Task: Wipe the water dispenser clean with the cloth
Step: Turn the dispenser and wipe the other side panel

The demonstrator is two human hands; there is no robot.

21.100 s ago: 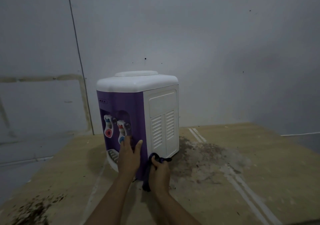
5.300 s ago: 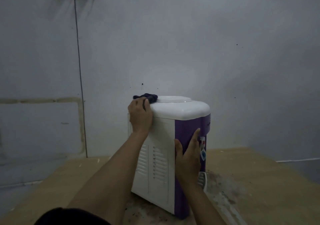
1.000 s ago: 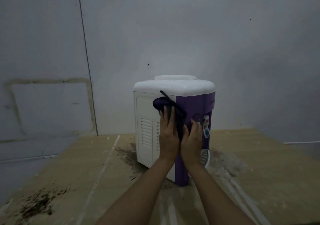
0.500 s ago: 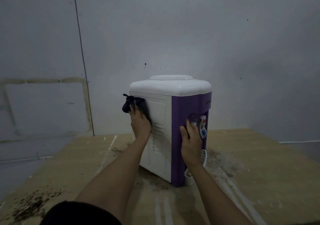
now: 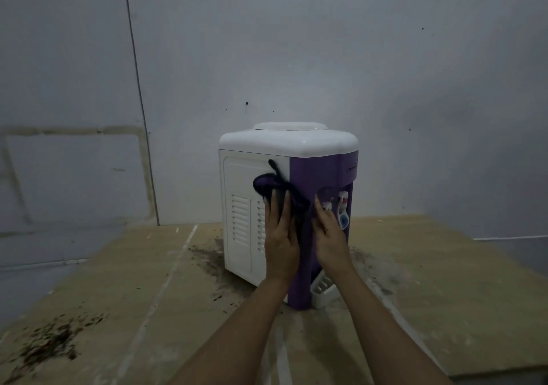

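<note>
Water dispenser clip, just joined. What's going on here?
A person is wiping a small purple-and-white water dispenser that stands on a dusty wooden surface. The left hand presses a dark cloth flat against the white side panel, near the corner with the purple front. The right hand rests on the purple front beside the taps, apparently steadying the unit. Loose dirt lies on the surface around the base.

Dispenser: white top and louvred side panel, purple front. Cloth above left hand: dark, near-black. Taps right of right hand: white with red and blue. Tan board underneath, dark speckled stains. Grey wall.
</note>
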